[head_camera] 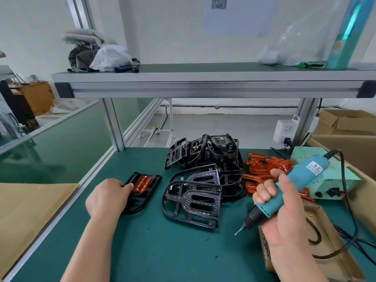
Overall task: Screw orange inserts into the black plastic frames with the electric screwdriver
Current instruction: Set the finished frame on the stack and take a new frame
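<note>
right hand (284, 216) grips one screwdriver (303, 179); left hand (107, 197) holds one frame (151, 187) bearing one orange insert (142, 183); piled frames (203, 159) uncountable.

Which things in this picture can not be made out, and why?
Head view:
- Left hand: grips or only presses the fitted frame? Its back hides this.
- Orange insert: its screws too small.
- Electric screwdriver label: too small to read.
- Cardboard box: hidden behind right hand, cut by the edge.
- Black pile, lower frames: covered by upper ones.
</note>
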Demonstrator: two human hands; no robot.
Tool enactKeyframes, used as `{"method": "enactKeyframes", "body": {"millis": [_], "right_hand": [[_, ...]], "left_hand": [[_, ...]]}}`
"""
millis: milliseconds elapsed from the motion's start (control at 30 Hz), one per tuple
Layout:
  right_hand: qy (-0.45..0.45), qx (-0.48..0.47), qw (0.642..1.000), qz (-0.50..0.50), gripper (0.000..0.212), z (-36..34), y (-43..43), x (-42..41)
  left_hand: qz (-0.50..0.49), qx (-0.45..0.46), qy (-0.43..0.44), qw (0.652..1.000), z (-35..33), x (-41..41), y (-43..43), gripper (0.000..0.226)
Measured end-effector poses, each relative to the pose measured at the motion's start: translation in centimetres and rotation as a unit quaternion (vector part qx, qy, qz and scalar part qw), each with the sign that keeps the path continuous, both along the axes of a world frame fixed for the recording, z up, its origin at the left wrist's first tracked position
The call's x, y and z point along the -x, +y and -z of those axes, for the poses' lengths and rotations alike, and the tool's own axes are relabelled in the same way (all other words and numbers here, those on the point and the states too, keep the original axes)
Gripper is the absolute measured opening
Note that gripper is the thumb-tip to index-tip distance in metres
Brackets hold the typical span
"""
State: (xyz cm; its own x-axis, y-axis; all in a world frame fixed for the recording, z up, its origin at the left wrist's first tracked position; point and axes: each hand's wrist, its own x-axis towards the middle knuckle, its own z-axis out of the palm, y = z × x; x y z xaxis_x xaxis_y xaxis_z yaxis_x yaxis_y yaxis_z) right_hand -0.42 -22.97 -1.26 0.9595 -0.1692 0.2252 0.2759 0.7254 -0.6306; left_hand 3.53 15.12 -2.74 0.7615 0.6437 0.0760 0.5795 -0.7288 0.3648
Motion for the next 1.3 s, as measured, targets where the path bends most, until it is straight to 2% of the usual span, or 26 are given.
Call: {"method": "enactKeyframes", "body": {"millis": [200, 333, 533, 867, 1033, 1133, 1300], "right_hand": [[0.003, 0.012, 1.0, -0.002, 0.013, -0.3, 0.1, 0.0], [-0.001, 0.016, 1.0, 0.001, 0.015, -0.4, 0.2, 0.2], [0.013, 0.015, 1.0, 0.0, 0.018, -0.3, 0.2, 0.1], [0.011, 0.014, 1.0, -0.007, 0.019, 0.1, 0.4, -0.2], [0.009, 0.02, 1.0, -0.007, 0.014, 0.1, 0.5, -0.2], [0.003, 0.022, 1.0, -0.015, 0.015, -0.1, 0.5, -0.1], [0.0, 0.02, 1.0, -0.014, 0.018, -0.3, 0.6, 0.0]], "left_hand": [[0.066, -0.083, -0.043, 0.993, -1.0, 0.9, -1.9, 0.048], [0.164, -0.141, 0.025, 0.976, -1.3, 1.5, -4.1, 0.052], [0.193, -0.196, 0.078, 0.958, -1.0, 0.6, -3.7, 0.013], [0.141, -0.151, 0.069, 0.976, -1.3, -5.1, -0.6, 0.028], [0.131, -0.134, 0.067, 0.98, -1.1, -7.6, 1.2, 0.022], [0.131, -0.131, 0.061, 0.981, -1.0, -8.5, 1.9, 0.026], [0.132, -0.117, 0.021, 0.984, -0.4, -8.7, 2.2, 0.025]]}}
